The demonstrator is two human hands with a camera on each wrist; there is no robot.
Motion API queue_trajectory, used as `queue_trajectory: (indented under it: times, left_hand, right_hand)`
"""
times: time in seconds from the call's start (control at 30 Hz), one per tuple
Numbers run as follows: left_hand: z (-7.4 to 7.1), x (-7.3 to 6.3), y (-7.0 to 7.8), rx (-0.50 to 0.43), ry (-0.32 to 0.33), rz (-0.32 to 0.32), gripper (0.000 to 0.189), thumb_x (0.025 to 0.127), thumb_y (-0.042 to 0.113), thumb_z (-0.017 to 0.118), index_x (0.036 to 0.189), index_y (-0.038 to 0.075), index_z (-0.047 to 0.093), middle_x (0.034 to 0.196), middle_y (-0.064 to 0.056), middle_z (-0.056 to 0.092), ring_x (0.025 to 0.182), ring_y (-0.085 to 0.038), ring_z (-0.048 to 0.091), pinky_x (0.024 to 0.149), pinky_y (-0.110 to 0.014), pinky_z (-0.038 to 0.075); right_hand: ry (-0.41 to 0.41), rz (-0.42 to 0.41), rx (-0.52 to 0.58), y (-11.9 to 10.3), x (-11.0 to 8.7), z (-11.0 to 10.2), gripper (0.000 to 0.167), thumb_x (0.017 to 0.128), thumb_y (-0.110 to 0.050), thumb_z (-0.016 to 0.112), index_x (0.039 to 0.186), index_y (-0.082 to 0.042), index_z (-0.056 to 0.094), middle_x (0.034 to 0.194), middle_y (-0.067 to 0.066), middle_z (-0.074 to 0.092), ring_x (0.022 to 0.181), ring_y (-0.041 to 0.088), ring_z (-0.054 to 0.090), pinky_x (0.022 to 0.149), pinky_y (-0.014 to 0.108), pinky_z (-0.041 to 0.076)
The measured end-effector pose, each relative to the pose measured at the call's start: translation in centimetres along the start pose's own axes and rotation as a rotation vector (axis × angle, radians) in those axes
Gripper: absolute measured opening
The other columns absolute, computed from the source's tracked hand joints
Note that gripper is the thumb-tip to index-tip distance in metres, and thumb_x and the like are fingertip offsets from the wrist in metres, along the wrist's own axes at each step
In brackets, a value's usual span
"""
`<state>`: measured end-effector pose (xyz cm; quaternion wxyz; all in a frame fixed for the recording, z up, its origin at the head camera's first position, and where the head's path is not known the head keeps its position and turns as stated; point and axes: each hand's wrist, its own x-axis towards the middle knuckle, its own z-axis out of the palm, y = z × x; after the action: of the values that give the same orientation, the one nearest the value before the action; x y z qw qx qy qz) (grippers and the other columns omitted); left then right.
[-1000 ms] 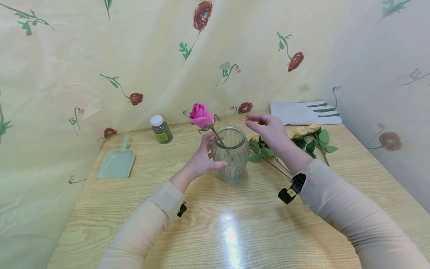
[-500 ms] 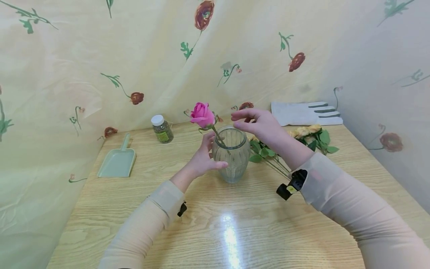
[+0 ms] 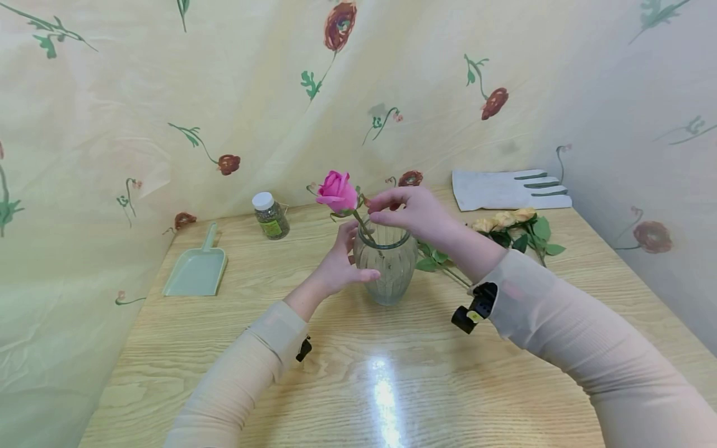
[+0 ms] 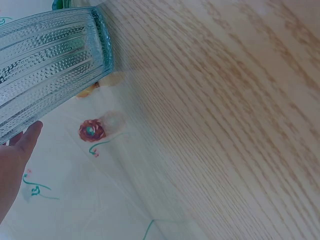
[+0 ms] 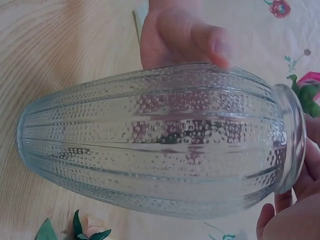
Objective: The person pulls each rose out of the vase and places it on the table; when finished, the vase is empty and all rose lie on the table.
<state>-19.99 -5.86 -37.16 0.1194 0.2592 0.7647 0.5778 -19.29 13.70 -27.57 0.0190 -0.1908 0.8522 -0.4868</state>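
Note:
A ribbed clear glass vase (image 3: 394, 274) stands upright on the wooden table. My left hand (image 3: 333, 267) holds its left side, thumb across the front and fingers around behind. One pink rose (image 3: 337, 193) leans left out of the mouth, its stem inside the glass. Over the rim, my right hand (image 3: 417, 214) hovers with bent fingers, fingertips close to the stem just below the bloom; contact with it is unclear. In the right wrist view, the vase (image 5: 150, 145) fills the middle, with the left thumb (image 5: 212, 45) against its wall.
Several pale yellow roses (image 3: 504, 219) with green leaves lie right of the vase, partly behind my right arm. A white work glove (image 3: 493, 190) lies at the back right. A white-capped jar (image 3: 271, 218) and a pale green dustpan (image 3: 196, 274) are on the left.
My right hand has moved left from beside the vase to above its rim, near the rose's stem. The left hand, vase and rose have hardly moved.

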Motion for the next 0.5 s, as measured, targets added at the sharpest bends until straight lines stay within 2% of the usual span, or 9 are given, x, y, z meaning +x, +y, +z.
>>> queue_trajectory:
  times: [0.27,0.5]
  left_hand:
    - [0.0,-0.1,0.1,-0.005,-0.01,0.03,0.093,0.073,0.003,0.076,0.14,0.02,0.014,0.142,-0.014,0.032,0.131,-0.027,0.034,0.102,-0.051,0.034]
    - [0.0,-0.1,0.0,-0.011,-0.007,0.039,0.093,0.072,0.003,0.076,0.141,0.019,0.014,0.142,-0.013,0.031,0.129,-0.026,0.036,0.101,-0.05,0.036]
  right_hand:
    - [-0.026,-0.036,-0.021,-0.2,0.5,0.7,0.025,0.085,-0.023,0.07,0.105,-0.008,0.07,0.106,0.003,0.066,0.099,0.017,0.054,0.08,0.036,0.048]
    - [-0.029,-0.064,-0.029,-0.2,0.8,1.4,0.018,0.084,-0.021,0.07,0.098,-0.01,0.072,0.099,0.001,0.068,0.099,0.016,0.056,0.083,0.037,0.048]
